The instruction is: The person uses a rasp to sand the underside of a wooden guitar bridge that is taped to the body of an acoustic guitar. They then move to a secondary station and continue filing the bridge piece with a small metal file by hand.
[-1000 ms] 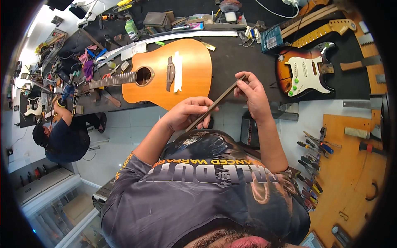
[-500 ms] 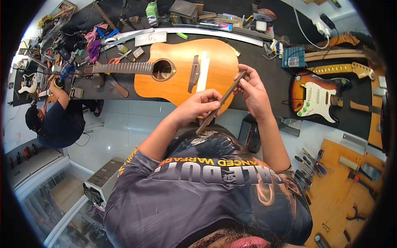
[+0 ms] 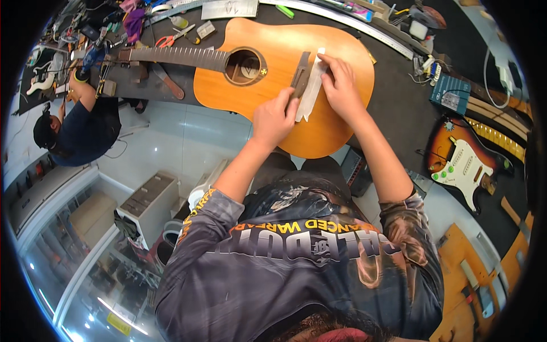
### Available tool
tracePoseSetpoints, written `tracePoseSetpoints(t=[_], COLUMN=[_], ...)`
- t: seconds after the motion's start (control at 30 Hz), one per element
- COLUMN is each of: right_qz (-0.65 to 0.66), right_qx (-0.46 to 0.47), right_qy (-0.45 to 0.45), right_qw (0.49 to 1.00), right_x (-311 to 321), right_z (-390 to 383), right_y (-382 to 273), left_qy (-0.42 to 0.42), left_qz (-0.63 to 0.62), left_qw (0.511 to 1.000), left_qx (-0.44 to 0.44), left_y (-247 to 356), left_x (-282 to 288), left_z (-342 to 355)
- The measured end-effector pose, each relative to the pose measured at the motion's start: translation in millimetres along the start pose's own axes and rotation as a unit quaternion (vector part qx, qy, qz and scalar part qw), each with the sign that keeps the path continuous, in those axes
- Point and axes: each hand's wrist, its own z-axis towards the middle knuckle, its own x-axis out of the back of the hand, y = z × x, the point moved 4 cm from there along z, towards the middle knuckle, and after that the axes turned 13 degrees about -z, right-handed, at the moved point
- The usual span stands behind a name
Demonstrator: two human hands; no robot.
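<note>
An acoustic guitar with a light orange top lies face up on the bench. Its dark bridge runs beside a pale strip of tape stuck to the top. My left hand has its fingers curled at the bridge's near end; whatever they grip is hidden. Over the body, my right hand rests with the index finger stretched to the tape's far end and the thumb alongside. The dark wooden strip seen earlier cannot be made out apart from the bridge.
A sunburst electric guitar body lies at the right, near a blue box. Orange-handled scissors and a long metal ruler are behind. At the left another person works at the bench.
Both hands have come down from holding the dark wooden strip in the air onto the guitar top, around bridge and tape. My view has shifted, so the guitar appears higher and further right.
</note>
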Motion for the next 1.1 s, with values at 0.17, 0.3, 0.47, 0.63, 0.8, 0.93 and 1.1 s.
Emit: tracePoseSetpoints(t=[0.17,0.3,0.47,0.63,0.8,0.93,1.1], right_qz=[-0.114,-0.124,-0.124,-0.127,-0.131,-0.133,-0.126], right_qx=[0.126,0.128,0.124,0.121,0.115,0.105,0.107], right_qy=[0.062,0.061,0.057,0.069,0.072,0.072,0.072], right_qw=[0.983,0.982,0.983,0.982,0.982,0.983,0.984], right_x=[-6,-8,-8,-8,-8,-7,-9], right_z=[31,31,31,31,31,29,31], right_y=[9,12,13,11,12,12,11], left_qy=[0.072,0.070,0.075,0.070,0.070,0.048,0.059], left_qz=[0.175,0.206,0.237,0.255,0.251,0.257,0.284], left_qw=[0.979,0.974,0.966,0.961,0.960,0.959,0.948], left_qx=[-0.073,-0.065,-0.071,-0.078,-0.104,-0.106,-0.132], left_y=[-9,-7,-7,-5,-7,-8,-10], left_x=[-6,-11,-13,-19,-19,-13,-23], left_z=[17,22,26,43,36,10,52])
